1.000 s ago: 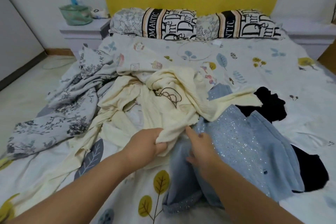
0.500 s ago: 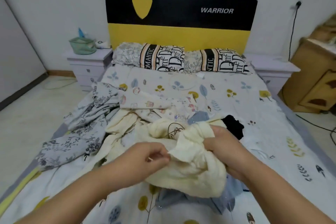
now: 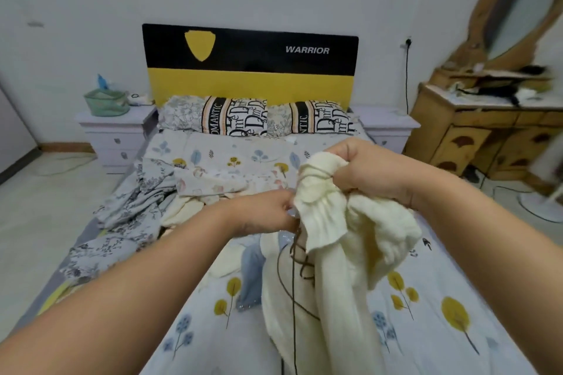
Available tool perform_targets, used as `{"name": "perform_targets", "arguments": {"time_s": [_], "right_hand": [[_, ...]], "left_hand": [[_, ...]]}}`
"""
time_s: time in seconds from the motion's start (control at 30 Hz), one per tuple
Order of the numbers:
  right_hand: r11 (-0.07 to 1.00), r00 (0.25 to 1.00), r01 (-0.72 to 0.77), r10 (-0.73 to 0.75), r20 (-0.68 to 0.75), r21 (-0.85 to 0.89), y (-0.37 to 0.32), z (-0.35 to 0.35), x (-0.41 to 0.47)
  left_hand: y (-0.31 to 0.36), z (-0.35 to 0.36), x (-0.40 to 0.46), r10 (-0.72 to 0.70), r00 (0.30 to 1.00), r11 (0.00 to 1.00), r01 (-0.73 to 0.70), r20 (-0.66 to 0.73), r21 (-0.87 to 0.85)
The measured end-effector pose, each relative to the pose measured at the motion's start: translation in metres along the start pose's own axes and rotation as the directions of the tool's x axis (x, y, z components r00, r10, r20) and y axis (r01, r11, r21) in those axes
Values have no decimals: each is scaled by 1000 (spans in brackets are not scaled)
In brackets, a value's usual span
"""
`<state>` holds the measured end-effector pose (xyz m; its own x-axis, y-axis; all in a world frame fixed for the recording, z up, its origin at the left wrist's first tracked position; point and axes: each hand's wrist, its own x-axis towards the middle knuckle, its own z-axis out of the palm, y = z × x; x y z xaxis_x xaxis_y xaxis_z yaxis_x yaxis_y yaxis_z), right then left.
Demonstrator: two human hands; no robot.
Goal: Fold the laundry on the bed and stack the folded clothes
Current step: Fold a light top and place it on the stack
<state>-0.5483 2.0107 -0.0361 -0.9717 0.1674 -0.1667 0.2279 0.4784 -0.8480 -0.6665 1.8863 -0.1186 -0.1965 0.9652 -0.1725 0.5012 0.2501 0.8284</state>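
A cream garment (image 3: 332, 256) with dark brown cords hangs in the air above the bed (image 3: 441, 298). My right hand (image 3: 365, 173) grips its bunched top edge. My left hand (image 3: 268, 213) pinches the fabric just left of that, at a ruffled cuff. Under it on the bed lies a light blue sparkly garment (image 3: 253, 271), mostly hidden. A grey floral garment (image 3: 128, 216) sprawls over the bed's left side. A pale printed garment (image 3: 225, 183) and more cream cloth (image 3: 182, 210) lie behind my left hand.
Two patterned pillows (image 3: 234, 116) sit against the black and yellow headboard (image 3: 249, 70). White nightstands (image 3: 115, 134) flank the bed; the left one bears a green basket (image 3: 106, 102). A wooden dresser with mirror (image 3: 487, 119) stands at the right, a fan base (image 3: 539, 204) on the floor.
Both hands lifted the cream garment off the pile and raised it higher, to the right. The camera tilted up, bringing the headboard and dresser into view.
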Motion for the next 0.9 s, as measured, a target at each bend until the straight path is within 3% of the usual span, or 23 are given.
{"name": "perform_targets", "arguments": {"time_s": [0.07,0.13,0.2,0.3,0.37,0.43,0.5,0.63,0.8,0.9], "right_hand": [[992,987,-65,80,-140,105,5,-16,-19],[989,962,-114,133,-238,95,14,-27,-39],[983,945,-177,155,-289,-51,25,-28,-57],[936,923,-218,107,-370,-275,35,-16,-73],[922,887,-217,50,-459,-320,35,-9,-80],[957,838,-185,35,-545,-222,34,-9,-88],[990,799,-112,41,-600,-82,26,-12,-95],[999,821,24,1,-571,37,-2,-12,-102],[940,829,-50,-149,-539,-337,-13,-6,-106],[923,803,-110,-136,-580,-369,-10,-1,-111]], "left_hand": [[3,-3,-14,-42,995,995,33,-88,-93],[6,-14,-31,-84,968,989,52,-237,-139],[17,-25,-46,-67,934,994,33,-350,-103],[48,-30,-61,2,917,999,-20,-399,-43],[63,-30,-70,45,907,999,-53,-418,-7],[70,-35,-81,49,909,999,-39,-413,33],[70,-41,-93,-20,932,991,65,-363,113],[61,-45,-111,-206,937,912,289,-281,292],[48,-41,-140,-188,948,981,171,-256,-89],[48,-34,-152,-172,948,930,67,-268,-361]]}}
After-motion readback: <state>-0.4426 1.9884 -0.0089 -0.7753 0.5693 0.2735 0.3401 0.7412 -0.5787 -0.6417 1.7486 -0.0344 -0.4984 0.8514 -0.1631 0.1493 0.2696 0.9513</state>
